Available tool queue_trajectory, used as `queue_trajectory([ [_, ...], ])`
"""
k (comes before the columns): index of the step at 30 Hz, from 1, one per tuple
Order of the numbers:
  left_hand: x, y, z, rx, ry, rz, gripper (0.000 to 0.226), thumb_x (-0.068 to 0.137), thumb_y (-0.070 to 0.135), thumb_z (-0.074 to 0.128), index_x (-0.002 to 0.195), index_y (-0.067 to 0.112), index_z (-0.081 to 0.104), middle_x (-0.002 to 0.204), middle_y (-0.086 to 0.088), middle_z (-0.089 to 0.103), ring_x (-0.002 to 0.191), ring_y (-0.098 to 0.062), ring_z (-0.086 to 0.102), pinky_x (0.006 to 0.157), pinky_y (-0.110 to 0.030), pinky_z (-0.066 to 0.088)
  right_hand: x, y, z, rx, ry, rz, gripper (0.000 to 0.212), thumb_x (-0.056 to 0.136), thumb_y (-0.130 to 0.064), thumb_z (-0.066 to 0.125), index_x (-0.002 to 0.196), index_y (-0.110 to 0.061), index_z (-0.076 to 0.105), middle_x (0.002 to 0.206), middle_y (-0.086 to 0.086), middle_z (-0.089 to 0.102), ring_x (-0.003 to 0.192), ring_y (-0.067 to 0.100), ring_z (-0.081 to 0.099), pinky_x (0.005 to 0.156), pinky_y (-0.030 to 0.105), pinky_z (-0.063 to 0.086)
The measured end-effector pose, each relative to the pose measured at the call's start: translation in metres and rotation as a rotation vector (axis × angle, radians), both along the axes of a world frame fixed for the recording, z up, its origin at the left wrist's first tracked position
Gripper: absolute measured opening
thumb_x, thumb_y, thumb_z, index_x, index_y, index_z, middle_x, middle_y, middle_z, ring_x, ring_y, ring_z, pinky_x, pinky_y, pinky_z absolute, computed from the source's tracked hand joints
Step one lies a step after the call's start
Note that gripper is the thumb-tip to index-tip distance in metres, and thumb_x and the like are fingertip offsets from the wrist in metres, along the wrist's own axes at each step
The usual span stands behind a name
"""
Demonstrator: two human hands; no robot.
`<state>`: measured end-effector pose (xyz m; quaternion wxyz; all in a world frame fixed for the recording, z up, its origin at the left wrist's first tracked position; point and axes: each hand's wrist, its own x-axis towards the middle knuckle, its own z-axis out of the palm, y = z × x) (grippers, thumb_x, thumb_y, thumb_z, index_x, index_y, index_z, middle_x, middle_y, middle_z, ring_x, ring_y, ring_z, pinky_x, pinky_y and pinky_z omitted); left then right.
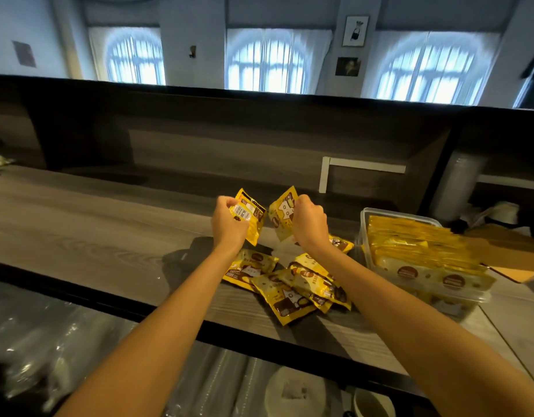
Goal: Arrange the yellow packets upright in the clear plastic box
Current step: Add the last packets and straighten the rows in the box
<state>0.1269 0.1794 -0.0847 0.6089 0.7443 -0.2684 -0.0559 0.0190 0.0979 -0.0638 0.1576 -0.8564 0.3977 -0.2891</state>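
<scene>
Both hands hold a yellow packet up above the counter, beside a nearly full box.

The left hand (229, 224) curls its fingers round the back-facing packet (255, 216), thumb and fingertips pinching its near edge so the printed label shows just beyond the knuckles. The right hand (309, 225) is closed round the front-facing packet (281, 219), which sticks out to the left of its fingers. The two packets hang tilted, just beside each other with a narrow gap between. Below both wrists, nearer the person than the fingers, the loose packets (289, 285) lie flat and overlapping on the wooden counter (94, 227). To the right of the right hand's fingers stands the clear plastic box (365, 219), and in it the standing packets (425, 251) are lined upright, face to face, filling most of it.
</scene>
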Motion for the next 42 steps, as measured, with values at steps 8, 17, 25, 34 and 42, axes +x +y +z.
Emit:
queue_trajectory([
  [8, -0.024, -0.013, 0.021, -0.127, -0.151, 0.020, 0.030, 0.083, -0.010, 0.049, 0.086, 0.011, 0.070, 0.118, -0.012, 0.056, 0.111, -0.022, 0.051, 0.093, -0.026, 0.042, -0.024, -0.004, 0.033, 0.282, -0.483, 0.005, 0.035, 0.092, -0.004, 0.051, 0.126, -0.006, 0.040, 0.119, 0.014, 0.058, 0.111, 0.025, 0.059, 0.091, 0.037, 0.054],
  [17, -0.065, -0.036, 0.051, -0.205, 0.028, -0.268, 0.021, 0.088, -0.001, 0.050, 0.092, 0.004, 0.069, 0.097, -0.011, 0.067, 0.096, -0.023, 0.063, 0.086, -0.036, 0.055, -0.083, -0.029, 0.064, 0.022, -0.478, -0.311, 0.024, 0.097, -0.018, 0.043, 0.109, -0.007, 0.060, 0.109, 0.010, 0.066, 0.100, 0.024, 0.064, 0.075, 0.031, 0.050],
  [25, -0.106, -0.073, 0.077, -0.159, -0.003, -0.414, 0.028, 0.092, 0.028, 0.055, 0.070, 0.014, 0.064, 0.087, -0.012, 0.067, 0.086, -0.021, 0.062, 0.086, -0.040, 0.052, -0.130, -0.062, 0.075, 0.427, -0.962, -0.153, 0.023, 0.098, -0.012, 0.039, 0.120, -0.007, 0.045, 0.117, 0.010, 0.059, 0.097, 0.022, 0.065, 0.060, 0.030, 0.058],
  [34, -0.143, -0.106, 0.092, -0.072, -0.171, -0.436, 0.016, 0.087, 0.001, 0.059, 0.098, 0.011, 0.065, 0.102, -0.003, 0.061, 0.099, -0.019, 0.061, 0.081, -0.033, 0.055, -0.157, -0.076, 0.069, 0.627, -0.918, 0.002, 0.031, 0.093, -0.005, 0.049, 0.124, -0.009, 0.048, 0.114, 0.008, 0.059, 0.102, 0.018, 0.056, 0.077, 0.024, 0.049],
  [42, -0.163, -0.115, 0.098, 0.032, -0.545, -0.337, 0.015, 0.087, -0.003, 0.054, 0.094, 0.005, 0.066, 0.111, -0.012, 0.064, 0.105, -0.024, 0.059, 0.067, -0.025, 0.044, -0.179, -0.091, 0.056, -0.402, -0.275, -0.070, 0.047, 0.084, -0.010, 0.065, 0.128, -0.010, 0.050, 0.122, 0.010, 0.058, 0.112, 0.025, 0.046, 0.087, 0.028, 0.043],
])
